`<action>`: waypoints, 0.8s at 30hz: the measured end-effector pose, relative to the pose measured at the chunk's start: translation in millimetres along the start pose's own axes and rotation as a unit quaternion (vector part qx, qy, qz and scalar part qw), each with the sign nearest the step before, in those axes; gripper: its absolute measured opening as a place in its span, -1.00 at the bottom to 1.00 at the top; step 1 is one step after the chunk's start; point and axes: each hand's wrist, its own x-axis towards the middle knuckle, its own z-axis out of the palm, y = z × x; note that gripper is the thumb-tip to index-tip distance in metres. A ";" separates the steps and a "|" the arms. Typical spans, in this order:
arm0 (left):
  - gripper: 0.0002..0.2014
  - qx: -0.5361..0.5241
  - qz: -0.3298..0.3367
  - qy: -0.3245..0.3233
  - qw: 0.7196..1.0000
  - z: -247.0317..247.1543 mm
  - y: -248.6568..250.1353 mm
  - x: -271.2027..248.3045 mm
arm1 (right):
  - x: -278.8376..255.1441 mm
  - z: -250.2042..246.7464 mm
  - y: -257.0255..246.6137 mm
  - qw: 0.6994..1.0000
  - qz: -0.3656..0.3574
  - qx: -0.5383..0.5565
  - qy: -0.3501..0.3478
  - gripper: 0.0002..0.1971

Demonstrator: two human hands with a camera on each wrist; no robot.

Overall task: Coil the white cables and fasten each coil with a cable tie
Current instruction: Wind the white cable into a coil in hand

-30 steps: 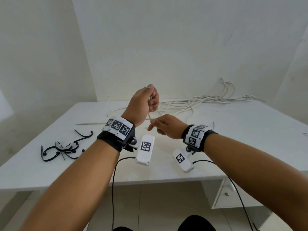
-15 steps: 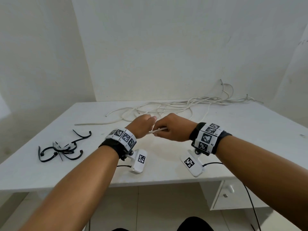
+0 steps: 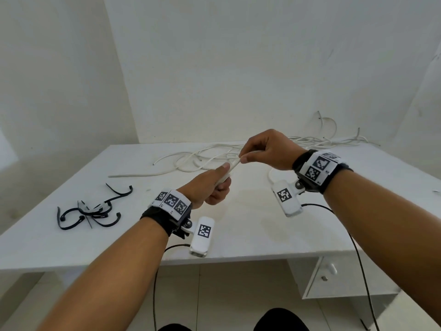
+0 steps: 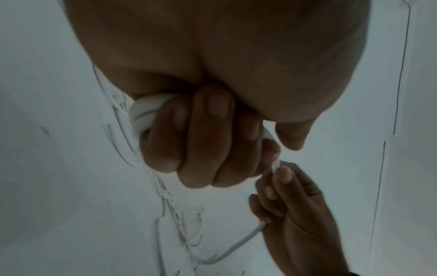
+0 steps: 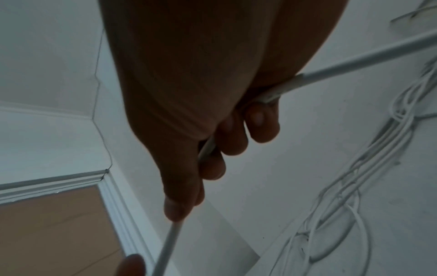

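My left hand (image 3: 216, 185) is fisted round a small bundle of white cable (image 4: 141, 112) above the middle of the white table (image 3: 238, 230). A short stretch of the same white cable (image 3: 235, 164) runs up from that fist to my right hand (image 3: 260, 151), which pinches it between thumb and fingers, higher and to the right. In the right wrist view the cable (image 5: 354, 61) passes through the curled fingers (image 5: 260, 121) and out behind the hand. A loose tangle of white cables (image 3: 202, 156) lies on the table behind both hands. Several black cable ties (image 3: 90, 211) lie at the left.
More white cables (image 3: 329, 139) trail along the back wall at the right. A drawer unit (image 3: 329, 275) sits under the table's right side. Black camera leads (image 3: 353, 247) hang from both wrists over the front edge.
My right hand has risen and moved right, drawing the cable out from the left fist. The left hand has stayed low over the middle of the table, having come down a second ago.
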 end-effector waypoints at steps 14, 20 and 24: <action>-0.48 -0.177 0.108 0.036 0.978 11.3 26.6 -4.8 | -0.2 64.9 17.0 0.955 0.045 0.293 0.030 -0.56; -0.44 -0.277 0.178 0.038 0.943 11.0 43.7 -4.6 | 8.6 57.5 15.5 0.961 0.023 0.265 0.079 -0.60; -0.40 -0.292 0.194 0.053 0.935 6.6 52.0 -3.5 | 13.6 47.9 31.4 0.963 0.036 0.239 0.116 -0.78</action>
